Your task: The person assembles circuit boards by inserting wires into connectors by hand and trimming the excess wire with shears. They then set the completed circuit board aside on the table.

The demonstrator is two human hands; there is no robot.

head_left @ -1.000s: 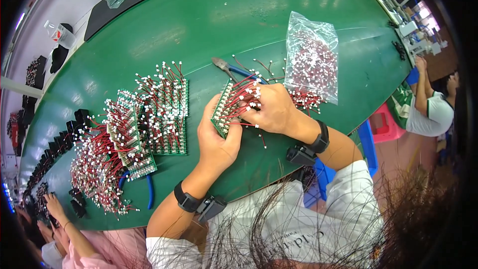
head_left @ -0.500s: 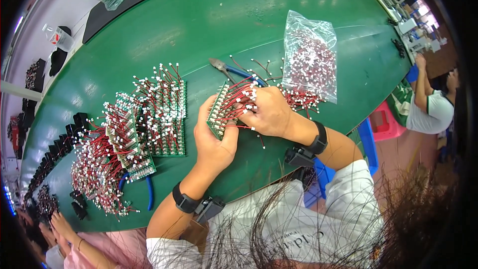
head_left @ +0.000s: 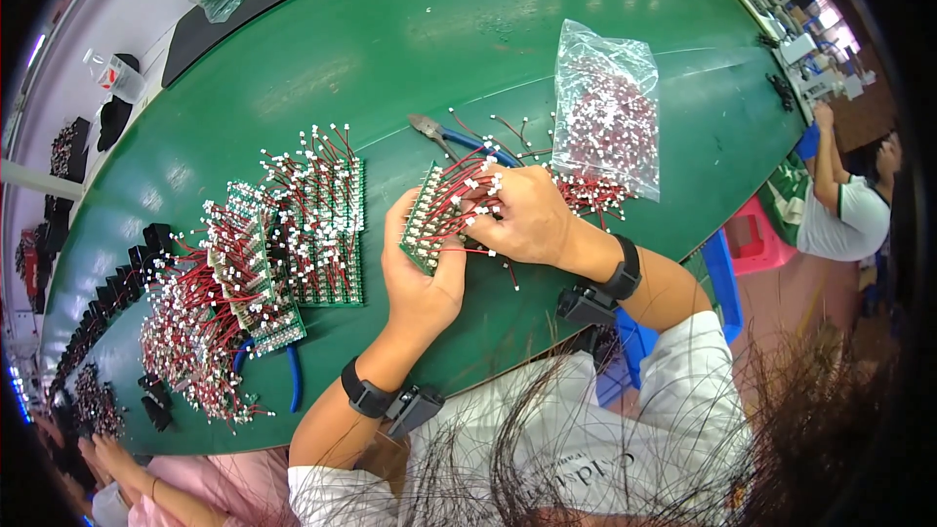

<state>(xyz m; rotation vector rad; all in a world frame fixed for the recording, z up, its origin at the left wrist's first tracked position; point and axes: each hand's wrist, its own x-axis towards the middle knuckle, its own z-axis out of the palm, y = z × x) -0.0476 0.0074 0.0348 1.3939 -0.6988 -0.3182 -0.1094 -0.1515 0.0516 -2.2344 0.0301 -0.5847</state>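
Left hand (head_left: 422, 285) clamped on circuit board (head_left: 420, 231) inside table's (head_left: 468, 49) near edge; right hand (head_left: 535, 219) among its red wire leads (head_left: 455, 193), grip hidden. Board already bristling, completeness unclear; wired boards (head_left: 327, 263) toward left end, loose leads (head_left: 593, 197) remain rightward.

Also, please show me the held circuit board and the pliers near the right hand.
Held circuit board (head_left: 421, 222), head view: face carrying the connectors.
Pliers (head_left: 467, 140), head view: upper blue handle.
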